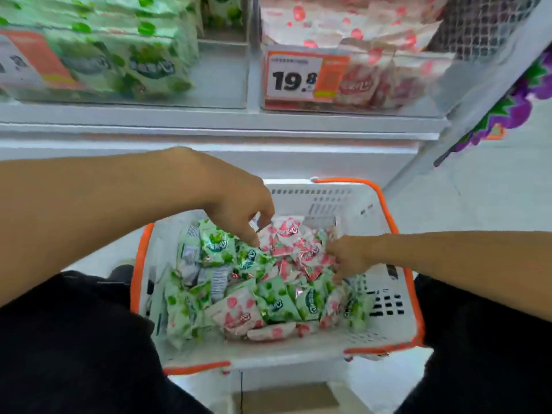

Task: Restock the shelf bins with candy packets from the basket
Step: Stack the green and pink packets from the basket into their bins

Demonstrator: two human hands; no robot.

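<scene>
Reaching down from the left of the frame, the left hand (239,204) hovers over the white basket (385,294) with orange rims, fingers curled downward, fingertips touching the candy packets (257,282) at the seam between green and pink ones; whether it actually pinches one I cannot tell. The right hand (348,253) comes in from the right, its fingers dug in among the pink packets, its grasp hidden. The basket sits at centre frame between the person's dark-clad knees, on the floor before the shelf. Along the top, a left bin (221,76) holds green packets, a right bin (418,94) pink ones, behind an orange price tag (304,76) reading 19.8.
</scene>
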